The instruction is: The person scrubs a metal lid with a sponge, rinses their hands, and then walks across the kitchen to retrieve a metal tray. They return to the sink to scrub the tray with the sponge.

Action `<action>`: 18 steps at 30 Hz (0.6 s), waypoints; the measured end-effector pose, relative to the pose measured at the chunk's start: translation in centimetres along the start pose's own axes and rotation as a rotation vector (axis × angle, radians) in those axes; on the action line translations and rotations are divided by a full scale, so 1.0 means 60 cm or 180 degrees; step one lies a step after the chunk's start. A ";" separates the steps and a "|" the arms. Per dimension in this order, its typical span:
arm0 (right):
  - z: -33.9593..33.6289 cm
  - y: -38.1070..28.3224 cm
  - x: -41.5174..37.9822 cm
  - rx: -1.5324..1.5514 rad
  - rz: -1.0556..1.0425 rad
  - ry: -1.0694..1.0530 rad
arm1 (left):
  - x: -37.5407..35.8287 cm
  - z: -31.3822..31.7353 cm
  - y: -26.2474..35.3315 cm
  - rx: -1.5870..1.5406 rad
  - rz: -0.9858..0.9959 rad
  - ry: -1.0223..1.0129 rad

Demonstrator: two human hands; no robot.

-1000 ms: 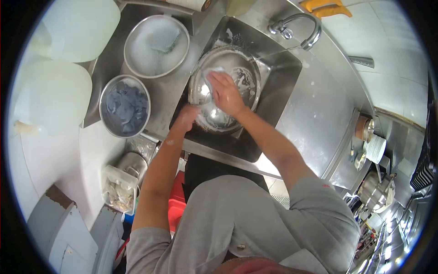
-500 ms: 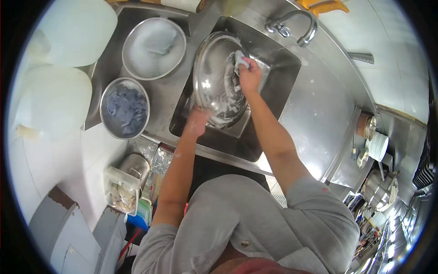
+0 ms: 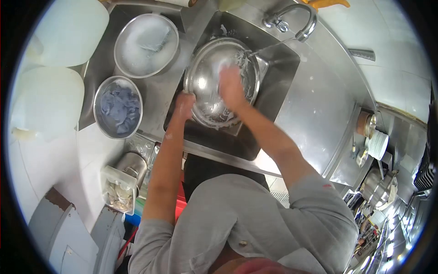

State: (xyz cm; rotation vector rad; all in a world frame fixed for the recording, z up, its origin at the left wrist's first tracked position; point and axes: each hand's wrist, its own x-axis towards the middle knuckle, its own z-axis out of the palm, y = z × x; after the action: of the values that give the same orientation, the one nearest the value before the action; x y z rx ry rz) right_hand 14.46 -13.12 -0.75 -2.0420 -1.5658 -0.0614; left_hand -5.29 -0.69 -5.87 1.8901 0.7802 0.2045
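Glossy metal bowl [image 3: 207,84], streaked with suds.

One large metal bowl [image 3: 205,86], two smaller bowls [image 3: 141,109], two white containers [image 3: 68,32], one sink [image 3: 277,91], one faucet [image 3: 312,23], two bare hands [image 3: 184,106]

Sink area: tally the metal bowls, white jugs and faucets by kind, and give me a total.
Metal bowls: 3 (one in the sink, two beside it)
White jugs: 2
Faucet: 1
Total: 6
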 end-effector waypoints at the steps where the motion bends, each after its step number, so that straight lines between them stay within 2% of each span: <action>1: 0.009 0.019 0.016 -0.0126 0.0356 0.0124 | 0.005 -0.007 -0.007 0.0825 0.0568 -0.0066; 2: 0.012 0.027 0.035 -0.0241 0.0712 0.0240 | 0.000 -0.012 -0.011 0.1650 0.1130 -0.0138; 3: 0.014 0.026 0.051 -0.0363 0.1051 0.0397 | 0.005 0.002 -0.038 0.0918 0.0577 -0.0153; 4: 0.007 0.009 0.050 -0.0282 0.0745 0.0361 | 0.011 0.016 -0.068 0.0167 0.0052 -0.0045; 5: -0.006 -0.023 0.035 -0.0221 0.0409 0.0306 | 0.029 0.052 -0.164 0.0041 0.0129 0.0062; 7: -0.007 -0.085 -0.014 -0.0014 -0.0142 0.0156 | 0.025 0.045 -0.187 0.0811 0.0622 -0.0104; 8: -0.003 -0.048 0.011 0.0146 0.0483 0.0032 | 0.027 0.007 -0.106 0.1657 0.1063 -0.0303; 10: 0.005 0.040 0.077 0.0498 0.1748 -0.0274 | 0.006 -0.004 -0.020 0.0872 0.0198 -0.0314; 12: 0.007 -0.026 0.029 0.0549 0.0823 0.0024 | 0.014 0.007 0.024 -0.2424 -0.2144 0.0205; 13: 0.004 -0.063 0.003 0.0550 0.0321 0.0175 | 0.020 0.005 0.036 -0.1651 -0.2199 0.0251; 14: 0.004 -0.079 -0.006 0.0560 -0.0169 0.0315 | 0.026 0.009 0.014 -0.1616 -0.1952 0.0152; 17: -0.016 -0.072 0.021 0.0598 -0.0932 -0.0258 | 0.043 0.060 -0.187 -0.1497 -0.1213 -0.0108; 18: -0.003 -0.044 0.048 0.0659 -0.0725 -0.0015 | 0.052 0.093 -0.277 -0.1510 -0.0942 -0.0149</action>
State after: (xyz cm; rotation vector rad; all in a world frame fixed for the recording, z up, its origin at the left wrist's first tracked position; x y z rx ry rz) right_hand 13.05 -10.27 1.51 -1.7024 -1.7253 0.0197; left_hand -7.29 1.19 -23.44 1.3137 0.8803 0.1430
